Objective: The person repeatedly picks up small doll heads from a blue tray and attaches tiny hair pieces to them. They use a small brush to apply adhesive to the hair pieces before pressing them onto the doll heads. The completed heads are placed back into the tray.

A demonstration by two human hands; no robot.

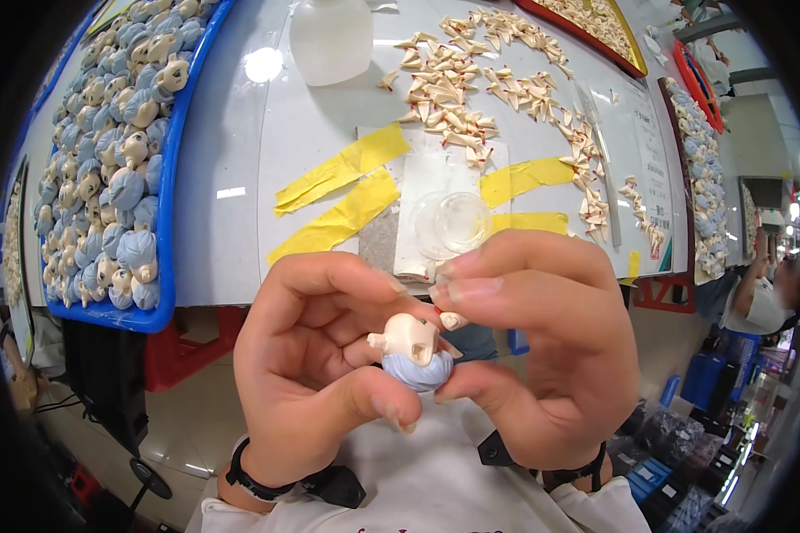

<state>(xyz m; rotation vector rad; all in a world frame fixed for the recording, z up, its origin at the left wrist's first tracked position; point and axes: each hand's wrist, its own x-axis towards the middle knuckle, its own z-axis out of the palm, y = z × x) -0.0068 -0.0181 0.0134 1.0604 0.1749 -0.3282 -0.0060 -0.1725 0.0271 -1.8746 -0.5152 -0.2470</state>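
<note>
A small doll head (pixel 409 338) with pale blue hair is held between my two hands, above the near edge of the table. My left hand (pixel 293 382) is closed around it, thumb at the hair and fingers behind. My right hand (pixel 556 355) rests its thumb against the head's right side. Its index and middle fingers pinch close to a tiny cream-coloured part (pixel 453 321) right beside the head; whether the part touches the head is hard to tell. Just beyond my fingers stands a small clear cup (pixel 462 222) on a whitish pad.
On the left, a blue tray (pixel 171 169) holds many similar heads. Small cream pointed pieces with red tips (pixel 444 89) lie scattered at the back. A translucent white container (pixel 332 44) stands there too. Yellow tape strips (pixel 342 169) cross the table. A red-and-gold tray (pixel 633 58) sits back right.
</note>
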